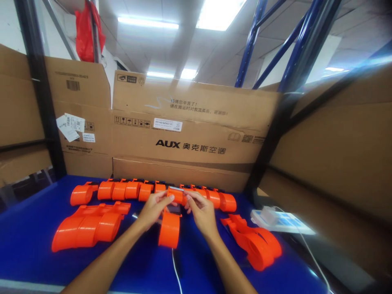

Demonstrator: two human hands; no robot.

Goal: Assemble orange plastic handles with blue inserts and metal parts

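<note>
My left hand [154, 210] and my right hand [200, 211] meet over the blue table [27, 241], both pinching the top of one orange plastic tape dispenser [170, 226] that stands between them. A small silvery strip shows at its top end, under my fingertips. Just behind my hands a row of several orange dispensers [128, 189] lies along the cardboard wall. Stacked orange shells [87, 228] lie to the left of my left forearm, and another stack of orange shells [255, 241] lies to the right of my right forearm.
Large brown cardboard boxes [190, 134] wall in the back and right. Black and blue rack posts [39, 90] stand at the corners. A white power strip [277, 220] with a cable lies at the right; a thin white cable [176, 269] runs toward me.
</note>
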